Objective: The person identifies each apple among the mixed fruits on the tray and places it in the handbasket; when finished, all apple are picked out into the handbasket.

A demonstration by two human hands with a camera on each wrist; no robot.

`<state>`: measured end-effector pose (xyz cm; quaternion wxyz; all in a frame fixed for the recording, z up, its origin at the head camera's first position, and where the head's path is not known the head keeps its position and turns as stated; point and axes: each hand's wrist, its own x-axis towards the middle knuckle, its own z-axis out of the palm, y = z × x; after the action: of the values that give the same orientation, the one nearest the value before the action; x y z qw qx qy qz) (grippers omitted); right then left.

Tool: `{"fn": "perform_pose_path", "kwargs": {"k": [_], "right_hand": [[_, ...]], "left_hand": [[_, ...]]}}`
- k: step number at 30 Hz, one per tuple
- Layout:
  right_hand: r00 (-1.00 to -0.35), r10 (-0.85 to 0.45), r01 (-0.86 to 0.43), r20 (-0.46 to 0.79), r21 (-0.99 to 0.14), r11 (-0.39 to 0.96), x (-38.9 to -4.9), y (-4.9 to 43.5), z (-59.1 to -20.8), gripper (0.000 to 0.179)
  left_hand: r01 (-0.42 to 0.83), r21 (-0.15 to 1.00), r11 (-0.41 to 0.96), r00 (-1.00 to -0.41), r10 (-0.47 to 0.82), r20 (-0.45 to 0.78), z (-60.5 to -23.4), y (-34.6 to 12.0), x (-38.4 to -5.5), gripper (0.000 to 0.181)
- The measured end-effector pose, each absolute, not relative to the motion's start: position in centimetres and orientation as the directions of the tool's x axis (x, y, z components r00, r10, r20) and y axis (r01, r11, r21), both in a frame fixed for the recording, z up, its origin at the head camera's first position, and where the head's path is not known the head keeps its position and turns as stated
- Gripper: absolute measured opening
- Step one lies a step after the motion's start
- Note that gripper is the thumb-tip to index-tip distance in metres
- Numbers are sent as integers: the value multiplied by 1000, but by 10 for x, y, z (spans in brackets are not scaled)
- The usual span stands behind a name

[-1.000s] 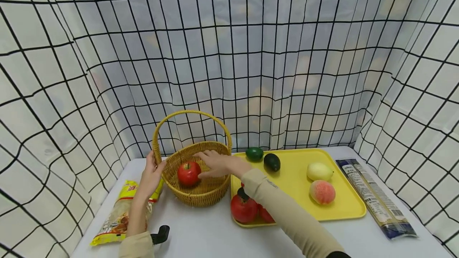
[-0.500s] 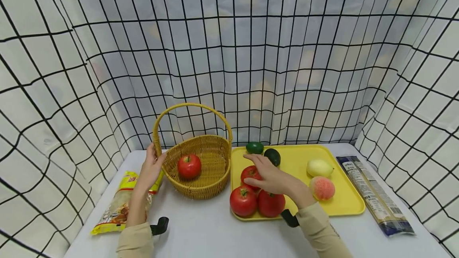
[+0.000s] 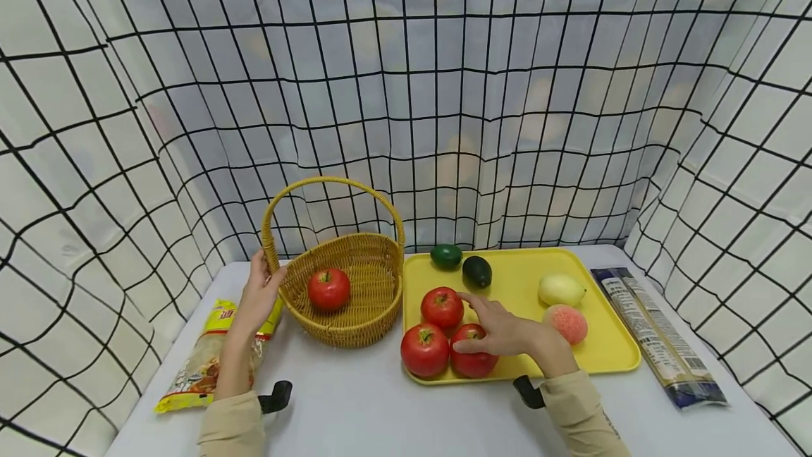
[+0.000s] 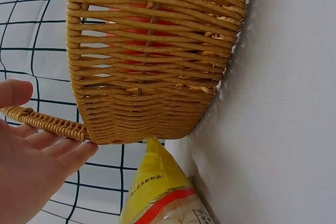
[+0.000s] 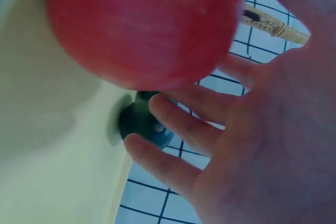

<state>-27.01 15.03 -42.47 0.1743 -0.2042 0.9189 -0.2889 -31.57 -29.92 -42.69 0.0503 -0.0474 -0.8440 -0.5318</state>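
A yellow wicker basket holds one red apple. My left hand holds the left foot of its arched handle, the handle passing between thumb and fingers. Several red apples stand at the left front of the yellow tray. My right hand reaches over the front right apple, thumb at its near side and fingers spread along its far side. In the right wrist view these fingers are straight and close to the red apple, with nothing gripped.
Two dark green avocados lie at the tray's back left. A pale yellow fruit and a peach sit on its right. A yellow food bag lies left, a long packet right. Black netting encloses the table.
My right hand has left the basket, moved right to the tray and come down over the front right apple. My left hand stays at the basket handle.
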Motion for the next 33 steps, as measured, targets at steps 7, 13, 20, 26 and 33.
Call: {"fn": "perform_pose_path", "kwargs": {"k": [7,13,20,26,33], "right_hand": [[-849,-467,-236,-245,-615,752,-271,151,-429,100],[-843,-456,-226,-286,-580,782,-270,147,-427,103],[-821,-452,-215,-349,-545,810,-265,141,-423,100],[-810,-448,-203,-377,-537,819,-263,137,-426,99],[-808,-431,-179,-402,-528,830,-266,141,-426,100]], "left_hand": [[129,895,426,-991,33,127,-428,-300,-317,74],[121,896,427,-992,19,125,-428,-300,-317,75],[91,898,430,-995,9,96,-427,-299,-313,80],[117,904,411,-992,7,126,-426,-301,-312,75],[126,907,402,-991,17,130,-426,-297,-318,74]]}}
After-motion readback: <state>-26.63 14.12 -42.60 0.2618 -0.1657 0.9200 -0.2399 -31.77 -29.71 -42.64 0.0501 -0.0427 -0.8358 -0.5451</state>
